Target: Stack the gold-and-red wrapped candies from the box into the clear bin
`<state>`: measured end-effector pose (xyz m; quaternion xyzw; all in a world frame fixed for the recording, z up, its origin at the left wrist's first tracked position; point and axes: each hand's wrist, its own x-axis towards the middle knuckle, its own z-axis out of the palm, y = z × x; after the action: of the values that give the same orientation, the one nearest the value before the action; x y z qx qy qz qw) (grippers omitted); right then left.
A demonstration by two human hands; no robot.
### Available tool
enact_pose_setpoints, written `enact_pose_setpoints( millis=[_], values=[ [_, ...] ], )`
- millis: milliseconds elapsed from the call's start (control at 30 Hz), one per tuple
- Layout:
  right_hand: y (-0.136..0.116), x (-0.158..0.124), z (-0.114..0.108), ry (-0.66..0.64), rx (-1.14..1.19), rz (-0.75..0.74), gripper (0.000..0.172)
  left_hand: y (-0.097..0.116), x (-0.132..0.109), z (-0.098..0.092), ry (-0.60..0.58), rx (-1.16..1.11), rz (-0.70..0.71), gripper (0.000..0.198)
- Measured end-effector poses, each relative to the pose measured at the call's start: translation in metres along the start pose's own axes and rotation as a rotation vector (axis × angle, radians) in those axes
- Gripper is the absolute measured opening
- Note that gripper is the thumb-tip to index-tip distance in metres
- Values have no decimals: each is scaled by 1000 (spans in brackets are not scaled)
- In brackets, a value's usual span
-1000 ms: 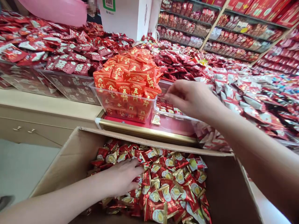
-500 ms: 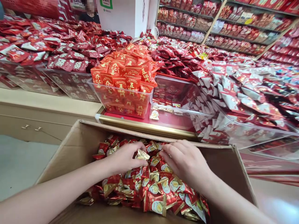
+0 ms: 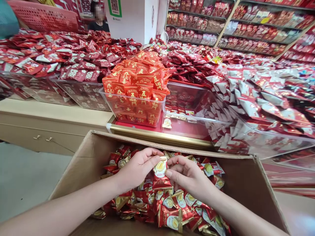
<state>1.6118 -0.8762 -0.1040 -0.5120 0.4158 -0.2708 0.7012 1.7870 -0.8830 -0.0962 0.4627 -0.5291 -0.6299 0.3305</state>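
Over an open cardboard box, my left hand pinches the upper edge of a red, white and gold candy packet with a yellow fruit picture on it. My right hand has its thumb and fingers closed on the right side of the same packet. The packet's printed face is turned toward me. Beneath both hands lies a heap of similar wrapped candies inside the box. Parts of the heap are hidden by my hands and forearms.
Behind the box stands a clear bin of orange-red packets. Right of it, a clear bin holds a few candies at its bottom. Bins of white-and-red packets line the right. A gold-edged shelf borders the box. A person is in the background.
My hands have come together on one packet, now held up facing me; before, they were apart, the left holding a gold-ended packet. The view has shifted slightly.
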Motion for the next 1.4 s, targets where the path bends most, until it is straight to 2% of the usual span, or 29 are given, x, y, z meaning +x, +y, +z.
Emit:
enact_pose_setpoints(
  millis=[100,167,267,333,400,500,567,667,733,767,800,833,867,933,1000,1067,1200,1300,1400],
  values=[
    [1,0,3,-21,89,71,50,3,-2,1,6,-32,-43,23],
    [1,0,3,-7,91,86,53,5,-3,-1,-9,8,-44,27],
    [1,1,0,84,1,-20,40,6,-5,-4,-103,94,-73,32],
    [2,1,0,122,-32,-78,32,7,-7,-5,-160,143,-94,21],
    [0,-1,3,91,15,-59,32,9,-8,-5,-159,135,-83,13],
    [-13,-10,9,-20,63,-18,34,17,-11,-6,-120,19,-32,17],
    [-36,-19,8,0,-98,-109,25,24,-13,-9,-128,-128,-16,22],
    [-91,-29,-9,224,-543,-408,13,30,-13,-15,-165,-292,-15,30],
    [-130,-21,-29,460,-771,-600,14,29,-12,-18,-141,-193,-9,26],
    [-147,-11,-40,580,-877,-655,14,27,-11,-18,-120,-91,-5,21],
    [-161,2,-52,643,-987,-654,15,23,-10,-18,-105,19,-5,17],
    [-171,18,-62,659,-1090,-592,14,19,-9,-18,-101,124,-11,14],
    [-177,36,-71,618,-1178,-475,12,15,-8,-17,-107,212,-15,12],
    [-178,74,-83,371,-1312,-159,12,7,-9,-16,-131,332,-19,13],
    [-168,106,-88,154,-1386,126,18,0,-11,-17,-164,436,-14,15],
    [-154,129,-87,55,-1453,279,22,-3,-14,-19,-196,559,10,17],
    [-132,151,-80,18,-1573,293,22,-4,-21,-26,-232,831,125,17],
    [-127,157,-80,48,-1642,290,23,-2,-22,-28,-276,994,179,17],
    [-126,159,-82,95,-1690,314,23,-3,-22,-27,-332,1098,175,18]
  ],
)
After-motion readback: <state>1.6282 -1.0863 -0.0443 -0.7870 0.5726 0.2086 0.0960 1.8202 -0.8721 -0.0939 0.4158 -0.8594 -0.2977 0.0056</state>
